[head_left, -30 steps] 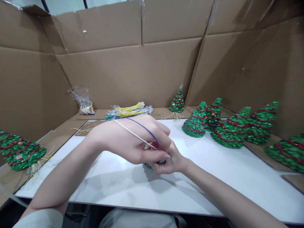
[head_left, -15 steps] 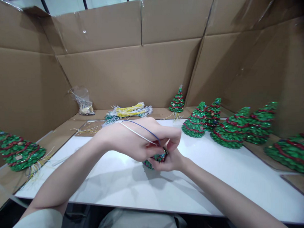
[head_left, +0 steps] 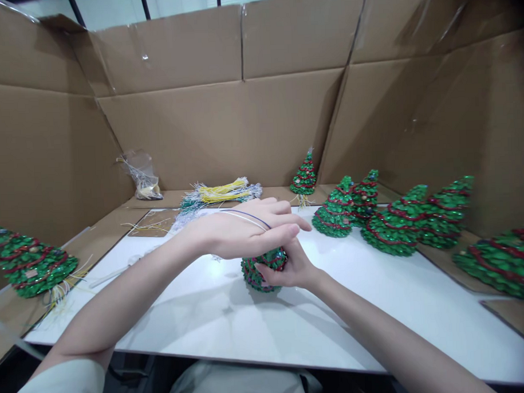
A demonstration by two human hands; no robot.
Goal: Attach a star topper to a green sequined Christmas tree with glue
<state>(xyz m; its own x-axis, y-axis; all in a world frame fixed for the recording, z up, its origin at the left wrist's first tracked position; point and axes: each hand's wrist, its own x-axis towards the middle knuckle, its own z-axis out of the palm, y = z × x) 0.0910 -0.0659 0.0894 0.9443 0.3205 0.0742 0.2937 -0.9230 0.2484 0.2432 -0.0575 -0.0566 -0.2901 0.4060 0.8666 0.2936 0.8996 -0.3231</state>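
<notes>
A small green Christmas tree ornament (head_left: 252,272) with red trim stands on the white table in front of me. My right hand (head_left: 292,265) is closed around its right side, the thumb across the front. Just above the tree is my left hand (head_left: 250,227), palm down with fingers and thumb stretched out. It covers the tree's top, so whether the palm touches it is hidden. A blue wire (head_left: 242,213) and a white wire (head_left: 245,218) loop across the back of my left hand.
Several similar trees (head_left: 394,229) stand on the right, another tree (head_left: 305,175) at the back, and one tree (head_left: 32,263) leans at far left. A bundle of wires (head_left: 223,192) and a plastic bag (head_left: 143,175) lie near the back cardboard wall (head_left: 178,130).
My left hand has gone from a pinching shape to stretched-out fingers. More of the small tree shows below it. My right hand still holds the tree.
</notes>
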